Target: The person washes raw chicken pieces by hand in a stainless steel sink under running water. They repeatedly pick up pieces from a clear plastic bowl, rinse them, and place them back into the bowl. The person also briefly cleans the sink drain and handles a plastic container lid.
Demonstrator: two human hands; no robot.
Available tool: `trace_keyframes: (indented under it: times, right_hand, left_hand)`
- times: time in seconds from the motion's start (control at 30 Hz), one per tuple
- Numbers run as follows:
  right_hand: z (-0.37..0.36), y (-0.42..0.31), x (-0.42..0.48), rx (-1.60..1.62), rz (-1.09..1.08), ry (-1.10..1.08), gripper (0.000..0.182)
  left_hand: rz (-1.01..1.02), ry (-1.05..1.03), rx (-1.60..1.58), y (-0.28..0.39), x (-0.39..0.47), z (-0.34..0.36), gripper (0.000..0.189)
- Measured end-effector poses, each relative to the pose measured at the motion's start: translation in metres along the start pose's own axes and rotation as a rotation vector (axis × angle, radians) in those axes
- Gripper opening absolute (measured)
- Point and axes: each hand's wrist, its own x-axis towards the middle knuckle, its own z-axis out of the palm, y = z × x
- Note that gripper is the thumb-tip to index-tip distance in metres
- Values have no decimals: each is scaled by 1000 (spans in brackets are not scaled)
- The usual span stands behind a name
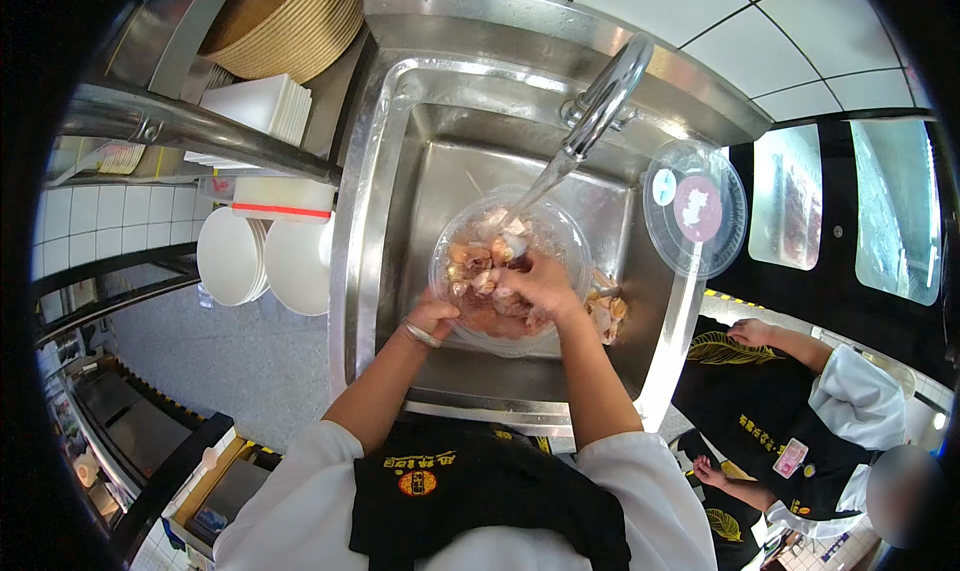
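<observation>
A clear round plastic bowl [574,233] stands in the stainless steel sink, holding pieces of raw meat [472,260] in reddish water. Water runs into it from the curved chrome faucet [600,110]. My left hand [435,314], with a bracelet at the wrist, grips the bowl's near left rim. My right hand [541,282] is inside the bowl, its fingers curled among the meat pieces; some fingertips are hidden. More meat pieces [606,312] lie on the sink floor at the right, beside the bowl.
A clear round lid [664,226] with stickers rests on the sink's right rim [679,323]. At the left, a shelf holds stacked white dishes [259,106] and a stack of round tan items [300,31]. White round plates [229,256] stand below it. A co-worker [787,413] in a black apron is at the right.
</observation>
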Motion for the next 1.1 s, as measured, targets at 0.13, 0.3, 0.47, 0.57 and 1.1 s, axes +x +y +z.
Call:
trace_keyframes:
  times: [0.13, 0.3, 0.47, 0.57, 1.1]
  right_hand:
    - [44, 12, -10, -535, -300, 267, 68]
    - [52, 14, 3, -614, -77, 196, 59]
    - [34, 54, 37, -220, -147, 431, 63]
    - [24, 58, 44, -90, -382, 472, 70]
    - [67, 69, 34, -468, -574, 408, 47]
  left_hand:
    - [-34, -30, 8, 4, 4, -1, 80]
    - [-30, -43, 24, 1, 12, -11, 81]
    - [-149, -24, 22, -4, 23, -33, 83]
    - [-116, 5, 33, -12, 32, -41, 85]
    - [-137, 392, 184, -16, 49, -60, 73]
